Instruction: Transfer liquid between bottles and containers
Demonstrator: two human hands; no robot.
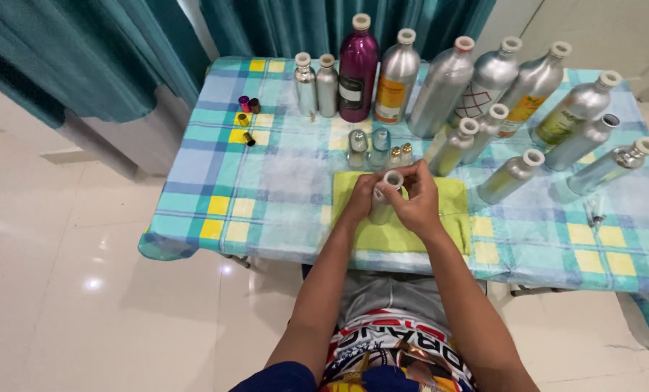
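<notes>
- Both hands meet over the yellow-green cloth at the near edge of the checked table.
- The left hand wraps the body of a small silver bottle, held upright.
- The right hand closes fingers round its open neck.
- Just beyond stand two small glass bottles.
- Tall silver bottles and a magenta bottle line the far side.

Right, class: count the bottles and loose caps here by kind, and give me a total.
Silver bottles: 13, one of them held by the left hand and right hand
Magenta bottle: 1
Small glass bottles: 2
Tiny gold-capped vials: 2
Loose caps: 4
Total: 22
</notes>
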